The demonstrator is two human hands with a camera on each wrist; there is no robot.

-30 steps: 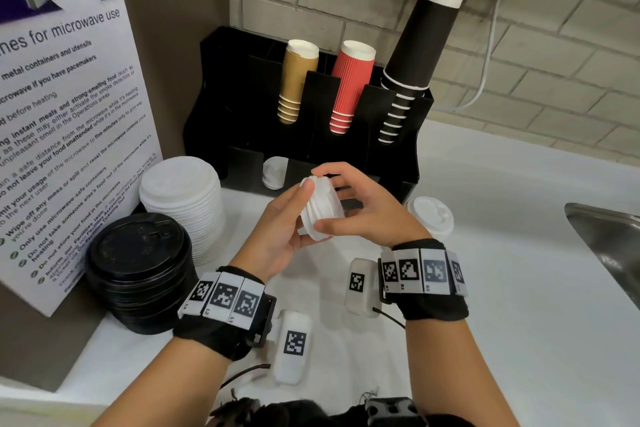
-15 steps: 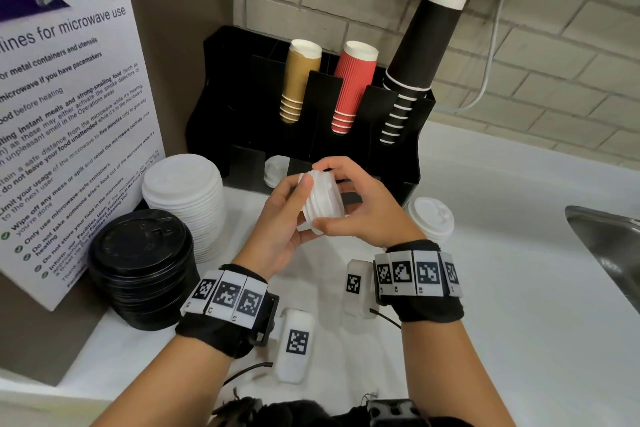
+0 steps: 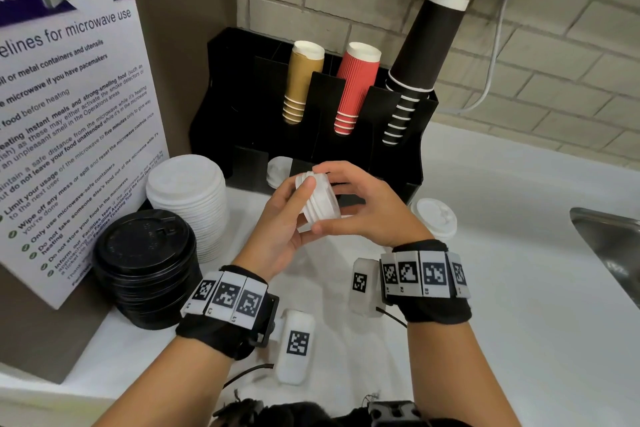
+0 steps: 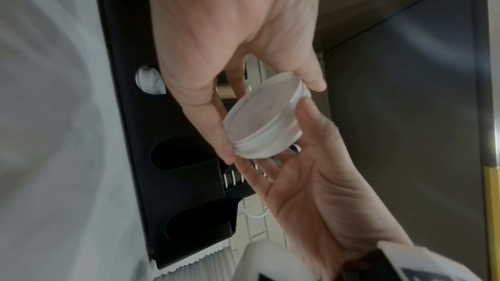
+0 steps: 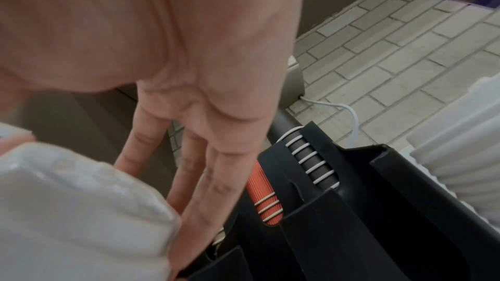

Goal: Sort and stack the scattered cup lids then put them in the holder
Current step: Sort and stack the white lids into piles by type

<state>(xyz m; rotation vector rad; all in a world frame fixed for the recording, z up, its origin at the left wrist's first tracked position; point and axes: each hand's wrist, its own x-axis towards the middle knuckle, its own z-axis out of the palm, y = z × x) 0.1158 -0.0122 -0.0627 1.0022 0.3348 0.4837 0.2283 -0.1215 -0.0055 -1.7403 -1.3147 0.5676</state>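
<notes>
Stack of small white lids [image 3: 320,199] sits mid-frame in head view, held off the counter between both hands, turned on edge so its axis runs roughly left-right w/ a slight tilt. Left hand [image 3: 280,229] cups the stack's left face, thumb up on the top rim; right hand [image 3: 372,208] pinches it from the right, index over the top, thumb underneath. Both are gripping the same stack, fingers curled round it. In left wrist view the stack [image 4: 266,116] shows a flat face toward the cam.

Key relation: holder [image 3: 311,135] lies straight behind the stack, just up-frame of it. Its lower slots open toward the person; one slot [image 3: 278,172] already holds small white lids, immediately upper-left of the stack. Both hands look about equally near.

Further out: tall white lid stack [image 3: 188,198] and black lid stack [image 3: 145,267] at frame left, one loose white lid [image 3: 434,218] right of the right hand.
</notes>
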